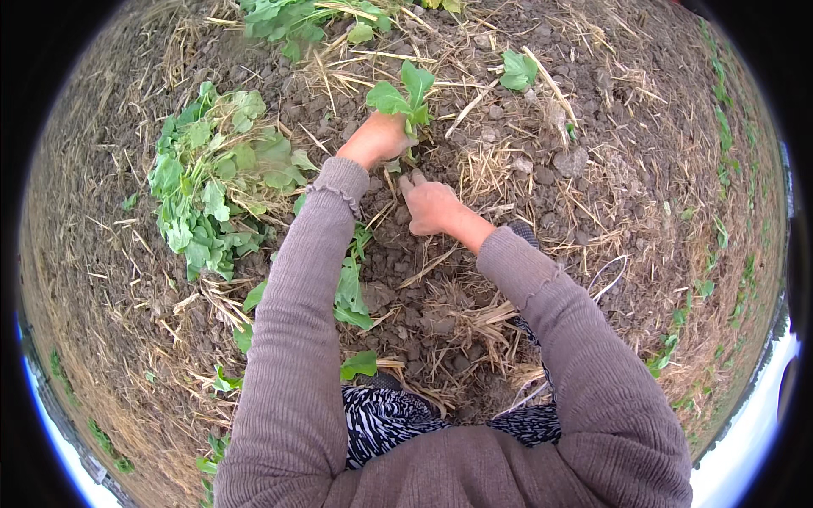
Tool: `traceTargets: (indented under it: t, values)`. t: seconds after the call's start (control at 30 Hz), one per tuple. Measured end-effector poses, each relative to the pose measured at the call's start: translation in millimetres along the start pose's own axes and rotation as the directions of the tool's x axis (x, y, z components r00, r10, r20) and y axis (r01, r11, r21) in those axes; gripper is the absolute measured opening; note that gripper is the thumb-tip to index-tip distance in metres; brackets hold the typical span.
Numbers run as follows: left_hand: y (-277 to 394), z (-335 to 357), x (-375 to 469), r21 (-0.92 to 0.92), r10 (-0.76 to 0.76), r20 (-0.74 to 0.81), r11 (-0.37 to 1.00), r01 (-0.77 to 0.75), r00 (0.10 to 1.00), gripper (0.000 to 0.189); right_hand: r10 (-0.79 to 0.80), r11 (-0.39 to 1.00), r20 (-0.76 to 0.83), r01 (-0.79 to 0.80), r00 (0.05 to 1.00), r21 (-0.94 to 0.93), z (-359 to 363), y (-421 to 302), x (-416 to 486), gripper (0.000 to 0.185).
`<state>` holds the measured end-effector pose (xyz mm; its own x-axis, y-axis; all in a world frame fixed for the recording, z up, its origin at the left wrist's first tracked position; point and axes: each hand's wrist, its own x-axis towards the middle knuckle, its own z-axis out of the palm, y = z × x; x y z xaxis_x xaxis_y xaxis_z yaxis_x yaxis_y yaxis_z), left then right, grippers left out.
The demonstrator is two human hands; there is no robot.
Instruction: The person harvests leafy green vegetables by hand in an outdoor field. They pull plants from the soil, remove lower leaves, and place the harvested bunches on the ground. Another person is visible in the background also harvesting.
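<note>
A leafy green seedling stands up from the soil, its lower stem in the grip of my left hand. The left fingers are partly hidden behind the leaves and wrist. Just below the plant's base, my right hand reaches to the brown, cloddy soil with its fingers pointing at it and slightly apart. Nothing shows in the right hand, and its fingertips touch the ground close to the stem. A small pale leaf lies between the two hands.
To the left lies a heap of uprooted leafy seedlings, partly wilted. More bunched greens lie ahead. A single small plant is at the upper right. Loose straw covers much of the soil. A white cord loops near my right foot.
</note>
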<state>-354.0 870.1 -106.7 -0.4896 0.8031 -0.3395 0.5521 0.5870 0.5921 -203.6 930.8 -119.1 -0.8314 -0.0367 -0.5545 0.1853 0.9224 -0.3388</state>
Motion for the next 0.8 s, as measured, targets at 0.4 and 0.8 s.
traceTargets:
  t: [0.4,0.8]
  values:
    - [-29,32,-28,-0.146,0.094,-0.001,0.985,-0.093,0.996,0.026,-0.077,0.995,-0.078,0.082,0.994,0.057,-47,44,2,0.056]
    - [-38,58,-22,-0.148,0.188,0.056,0.973,-0.178,0.98,0.027,-0.092,0.993,-0.147,0.079,0.985,-0.088,-65,68,78,0.038]
